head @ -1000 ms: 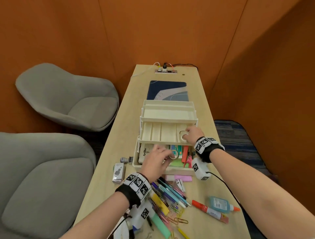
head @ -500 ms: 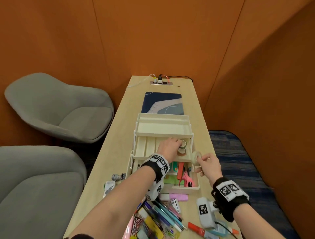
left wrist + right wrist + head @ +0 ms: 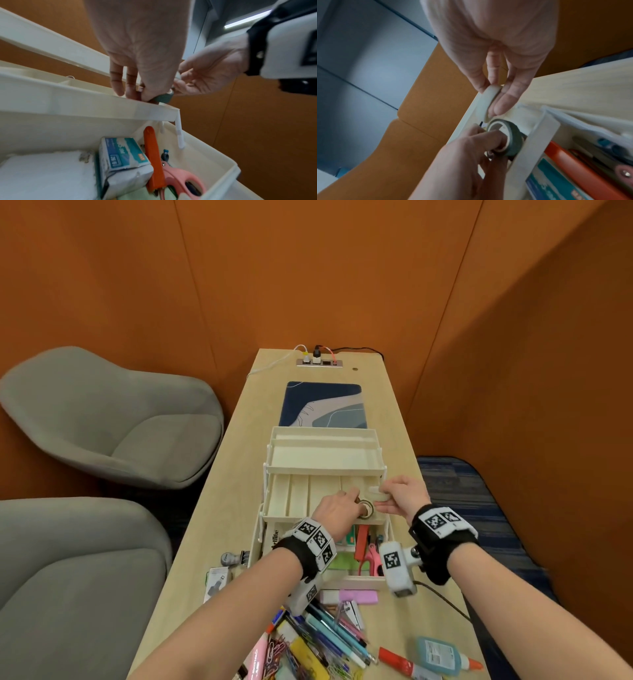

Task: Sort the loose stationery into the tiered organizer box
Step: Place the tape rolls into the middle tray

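Note:
The cream tiered organizer box (image 3: 323,455) stands open mid-table, its trays stepped back. My left hand (image 3: 337,506) reaches into the right compartment of the middle tray and grips a grey-green tape roll (image 3: 513,136) (image 3: 162,98) with thumb and fingers. My right hand (image 3: 399,496) pinches a cream tape roll (image 3: 489,100) (image 3: 376,494) on edge just above the same compartment, beside the grey-green roll. The bottom tray holds a staples box (image 3: 120,154), an orange cutter (image 3: 153,159) and pink scissors (image 3: 181,177).
Loose pens (image 3: 337,635), paper clips, a pink eraser (image 3: 358,597), a red marker (image 3: 406,662) and a glue bottle (image 3: 438,654) lie on the near table. A mouse pad (image 3: 323,405) lies behind the box. Grey chairs (image 3: 113,419) stand to the left.
My right hand, half a second ago off the tray's right side with the cream roll, has carried it in over the right compartment. My left hand stays there on the grey-green roll.

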`<control>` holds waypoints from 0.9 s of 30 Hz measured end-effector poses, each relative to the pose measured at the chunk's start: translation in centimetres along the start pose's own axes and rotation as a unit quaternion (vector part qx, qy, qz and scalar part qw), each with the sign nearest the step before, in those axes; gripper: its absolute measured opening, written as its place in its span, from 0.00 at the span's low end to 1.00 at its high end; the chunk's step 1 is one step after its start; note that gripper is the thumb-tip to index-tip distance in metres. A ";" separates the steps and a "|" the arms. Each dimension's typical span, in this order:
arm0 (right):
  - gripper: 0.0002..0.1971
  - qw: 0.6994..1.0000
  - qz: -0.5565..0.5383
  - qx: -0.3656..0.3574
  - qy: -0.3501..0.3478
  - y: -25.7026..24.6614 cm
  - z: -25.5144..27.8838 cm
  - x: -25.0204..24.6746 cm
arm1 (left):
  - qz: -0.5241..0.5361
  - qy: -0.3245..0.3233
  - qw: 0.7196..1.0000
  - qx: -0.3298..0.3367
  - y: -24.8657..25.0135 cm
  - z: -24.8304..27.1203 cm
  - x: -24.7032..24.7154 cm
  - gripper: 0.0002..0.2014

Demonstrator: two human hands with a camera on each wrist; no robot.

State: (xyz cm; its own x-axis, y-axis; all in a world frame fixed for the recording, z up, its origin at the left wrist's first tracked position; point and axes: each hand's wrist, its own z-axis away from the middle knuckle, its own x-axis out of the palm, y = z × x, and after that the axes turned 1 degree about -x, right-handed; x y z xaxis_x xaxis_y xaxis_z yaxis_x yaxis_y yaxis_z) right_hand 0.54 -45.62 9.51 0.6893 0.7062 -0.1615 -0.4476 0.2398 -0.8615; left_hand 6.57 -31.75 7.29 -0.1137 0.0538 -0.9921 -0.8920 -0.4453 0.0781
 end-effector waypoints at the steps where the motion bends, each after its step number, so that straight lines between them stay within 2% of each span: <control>1: 0.05 1.000 -0.002 0.009 -0.011 -0.1 -0.3 0.5 | 0.002 0.004 1.000 0.003 -0.1 0.2 0.0 0.19; 4: 0.05 0.999 -0.021 0.019 -0.019 -0.2 -1.2 2.0 | 0.016 0.027 0.999 0.007 -0.5 0.8 0.0 0.22; 6: 0.05 1.000 0.000 0.001 -0.002 -0.2 -1.9 2.7 | 0.026 0.038 0.999 0.012 -0.6 1.2 0.3 0.22; 9: 0.09 0.999 0.042 -0.013 -0.003 0.0 -2.9 3.1 | 0.036 0.048 0.998 0.019 -0.6 1.6 0.7 0.22; 11: 0.13 0.994 0.097 -0.018 -0.049 0.3 -3.3 3.1 | 0.035 0.055 0.998 0.017 -0.6 1.6 0.7 0.23; 13: 0.19 0.974 0.190 -0.033 -0.116 0.5 -2.9 3.1 | 0.034 0.059 0.998 0.016 -0.5 1.6 0.6 0.24; 15: 0.22 0.957 0.238 -0.054 -0.157 0.4 -2.3 3.1 | 0.032 0.061 0.997 0.015 -0.4 1.5 0.6 0.24; 19: 0.22 0.957 0.191 -0.103 -0.194 -0.1 -0.6 2.2 | 0.041 0.055 0.998 0.002 -0.5 1.1 0.7 0.25; 23: 0.21 0.912 0.327 -0.222 -0.115 0.8 0.6 0.2 | 0.080 0.059 0.995 -0.013 -0.8 0.3 0.5 0.24; 27: 0.15 0.847 0.435 -0.280 -0.124 2.6 1.6 -0.6 | 0.094 0.042 0.995 -0.013 -0.8 -0.6 0.4 0.23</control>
State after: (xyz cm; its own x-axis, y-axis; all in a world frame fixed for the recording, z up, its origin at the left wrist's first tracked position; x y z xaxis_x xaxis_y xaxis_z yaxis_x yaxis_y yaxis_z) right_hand -1.93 -44.31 8.12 0.0657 0.5874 -0.8066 -0.3368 -0.7478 -0.5721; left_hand 7.48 -31.92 6.74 -0.2396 -0.1064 -0.9650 -0.8462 -0.4644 0.2613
